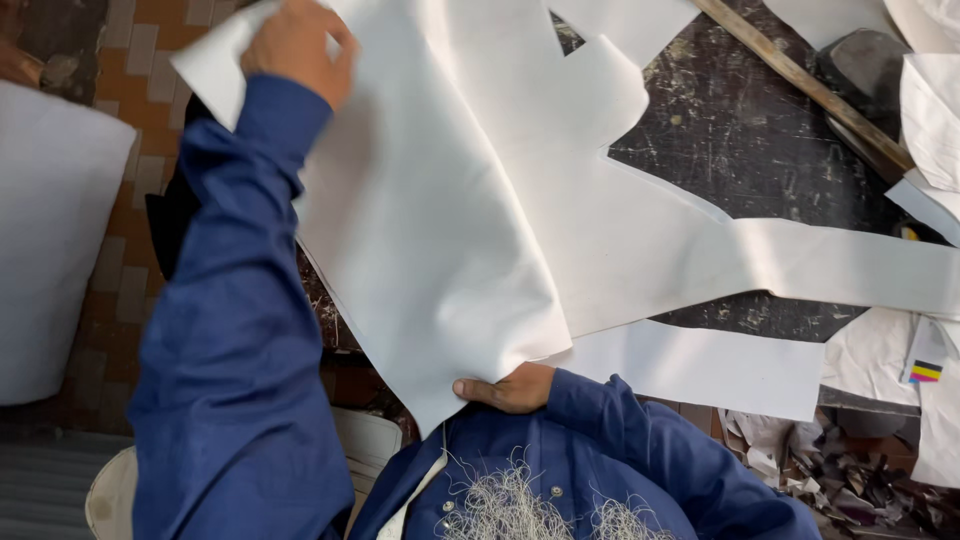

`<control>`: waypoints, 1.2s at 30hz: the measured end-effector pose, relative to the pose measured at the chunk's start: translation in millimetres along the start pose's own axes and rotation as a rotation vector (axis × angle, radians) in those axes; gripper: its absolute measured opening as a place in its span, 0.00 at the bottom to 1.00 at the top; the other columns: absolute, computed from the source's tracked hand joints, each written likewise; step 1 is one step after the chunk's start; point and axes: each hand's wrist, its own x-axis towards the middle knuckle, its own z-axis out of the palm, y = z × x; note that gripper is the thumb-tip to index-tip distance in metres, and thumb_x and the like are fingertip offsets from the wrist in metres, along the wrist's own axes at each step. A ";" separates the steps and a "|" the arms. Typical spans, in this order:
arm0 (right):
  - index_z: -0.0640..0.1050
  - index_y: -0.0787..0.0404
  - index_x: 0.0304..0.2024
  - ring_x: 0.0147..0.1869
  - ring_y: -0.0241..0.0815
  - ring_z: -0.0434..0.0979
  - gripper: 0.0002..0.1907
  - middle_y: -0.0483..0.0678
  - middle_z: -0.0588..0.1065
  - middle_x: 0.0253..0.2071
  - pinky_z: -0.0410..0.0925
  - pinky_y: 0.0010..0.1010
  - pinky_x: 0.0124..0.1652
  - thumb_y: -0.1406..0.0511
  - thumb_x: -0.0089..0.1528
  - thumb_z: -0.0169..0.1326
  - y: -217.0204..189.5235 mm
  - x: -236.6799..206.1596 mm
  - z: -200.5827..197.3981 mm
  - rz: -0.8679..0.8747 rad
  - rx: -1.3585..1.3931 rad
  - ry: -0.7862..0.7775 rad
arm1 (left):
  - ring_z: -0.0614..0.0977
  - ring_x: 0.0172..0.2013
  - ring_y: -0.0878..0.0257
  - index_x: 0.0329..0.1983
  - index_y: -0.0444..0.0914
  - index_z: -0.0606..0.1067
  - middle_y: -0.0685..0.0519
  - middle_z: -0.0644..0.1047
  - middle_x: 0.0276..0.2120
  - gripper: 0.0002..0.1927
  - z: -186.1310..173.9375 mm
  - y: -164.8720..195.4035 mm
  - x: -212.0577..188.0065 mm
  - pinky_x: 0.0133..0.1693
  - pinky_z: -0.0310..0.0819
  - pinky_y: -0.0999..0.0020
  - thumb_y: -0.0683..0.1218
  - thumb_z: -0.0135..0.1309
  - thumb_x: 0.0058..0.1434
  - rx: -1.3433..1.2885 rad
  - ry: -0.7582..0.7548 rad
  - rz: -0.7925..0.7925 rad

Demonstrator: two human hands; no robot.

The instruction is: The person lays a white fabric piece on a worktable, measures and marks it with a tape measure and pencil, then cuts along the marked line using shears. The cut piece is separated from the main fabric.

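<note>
A large white sheet (440, 220) of cut material lies over the left side of a dark scratched worktable (740, 150). My left hand (298, 45), on a blue-sleeved arm stretched to the far upper left, grips the sheet's top corner. Close to my chest, my right hand (508, 389) pinches the sheet's lower corner, with the fingers tucked under the edge. More white cut pieces (700, 260) with curved and straight outlines lie beneath and to the right of the held sheet.
A long wooden stick (800, 80) runs diagonally across the table's top right, beside a dark rounded object (865, 60). Scraps and offcuts (850, 470) are heaped at the lower right. A white sack (50, 250) stands on the tiled floor at left.
</note>
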 end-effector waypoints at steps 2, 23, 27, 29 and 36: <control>0.78 0.65 0.53 0.49 0.51 0.82 0.23 0.58 0.81 0.46 0.76 0.35 0.51 0.53 0.71 0.45 5.1 4.2 5.2 0.061 -0.026 -0.011 | 0.79 0.42 0.43 0.40 0.45 0.81 0.45 0.78 0.42 0.14 16.4 6.5 -43.6 0.41 0.73 0.46 0.59 0.58 0.64 0.003 -0.308 -0.083; 0.79 0.62 0.58 0.62 0.50 0.80 0.29 0.54 0.79 0.58 0.72 0.43 0.60 0.49 0.62 0.57 -14.7 -79.7 -83.9 0.124 0.051 -0.140 | 0.79 0.56 0.52 0.70 0.28 0.67 0.39 0.75 0.61 0.29 -16.5 0.8 -386.2 0.53 0.77 0.57 0.38 0.59 0.67 -1.179 0.203 -1.163; 0.73 0.59 0.63 0.54 0.49 0.78 0.36 0.54 0.76 0.58 0.74 0.45 0.51 0.46 0.60 0.59 31.5 -163.9 -197.7 0.706 -0.706 0.852 | 0.79 0.58 0.51 0.69 0.27 0.66 0.38 0.75 0.60 0.27 -21.3 -19.3 -356.9 0.59 0.76 0.57 0.41 0.57 0.71 -1.086 0.188 -1.113; 0.71 0.60 0.63 0.68 0.62 0.59 0.51 0.60 0.65 0.62 0.57 0.62 0.58 0.39 0.47 0.70 57.5 -179.5 -232.8 0.957 -0.960 0.892 | 0.79 0.58 0.52 0.68 0.27 0.67 0.38 0.74 0.59 0.26 -11.7 -24.3 -337.0 0.59 0.76 0.57 0.44 0.57 0.71 -1.122 0.178 -1.066; 0.73 0.57 0.60 0.71 0.64 0.47 0.56 0.59 0.59 0.65 0.45 0.65 0.60 0.39 0.34 0.73 78.9 -179.5 -262.9 0.929 -0.885 0.876 | 0.79 0.53 0.56 0.64 0.23 0.70 0.39 0.76 0.54 0.27 -33.2 -38.9 -276.5 0.58 0.75 0.60 0.53 0.58 0.80 -1.071 0.178 -0.800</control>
